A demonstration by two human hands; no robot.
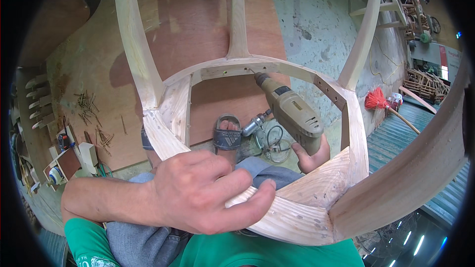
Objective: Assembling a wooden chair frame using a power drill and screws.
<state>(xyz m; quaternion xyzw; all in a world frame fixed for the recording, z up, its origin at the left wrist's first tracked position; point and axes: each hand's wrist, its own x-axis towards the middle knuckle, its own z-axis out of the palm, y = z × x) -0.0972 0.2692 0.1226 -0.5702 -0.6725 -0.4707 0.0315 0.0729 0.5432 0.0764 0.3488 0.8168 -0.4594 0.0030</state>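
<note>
An unpainted wooden chair frame [358, 138] lies across my lap, its legs [237, 20] pointing up and away. My left hand [208, 193] is closed over its near rail, fingers curled on the wood. Reaching through the seat opening, my right hand [316, 155] grips a power drill [294, 111] by its handle; part of that hand is hidden behind the drill and the frame. The bit points at the inner face of the far rail [222, 72], which has several holes. Whether the tip is inside the wood I cannot tell.
A grey power tool [255, 124] with a cord lies beside my sandalled foot [227, 136]. Loose nails or screws [86, 109] lie on a brown board [94, 69] at left, near a tape measure [63, 141]. A red-bristled brush [377, 99] and stacked wood pieces [425, 86] are at right.
</note>
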